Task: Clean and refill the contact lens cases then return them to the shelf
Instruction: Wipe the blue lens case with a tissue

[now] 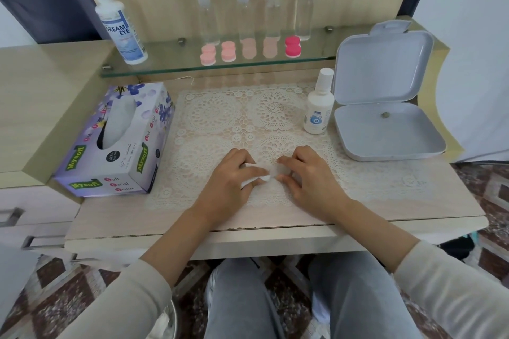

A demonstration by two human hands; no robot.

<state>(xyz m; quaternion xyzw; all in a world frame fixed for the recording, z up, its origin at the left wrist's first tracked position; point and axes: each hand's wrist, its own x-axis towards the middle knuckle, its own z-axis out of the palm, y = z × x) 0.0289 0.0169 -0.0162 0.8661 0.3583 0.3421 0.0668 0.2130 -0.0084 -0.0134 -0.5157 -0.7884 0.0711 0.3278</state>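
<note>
Both hands rest on the lace mat [220, 115] in front of me. My left hand [234, 179] and my right hand [308, 176] pinch a white tissue [271, 172] between their fingertips; whether a lens case lies inside it is hidden. On the glass shelf [179, 63] stand several contact lens cases in a row: pale pink ones [208, 55] at the left, peach ones [249, 48] in the middle, a bright pink one [292, 47] at the right. A tall Dream Eye solution bottle [119, 25] stands at the shelf's left end.
A purple tissue box [118, 140] sits left of the mat. A small white bottle [318, 107] and an open grey plastic box [382, 118] stand at the right. Several clear bottles [272, 14] line the shelf's back. A drawer handle [11, 215] sticks out lower left.
</note>
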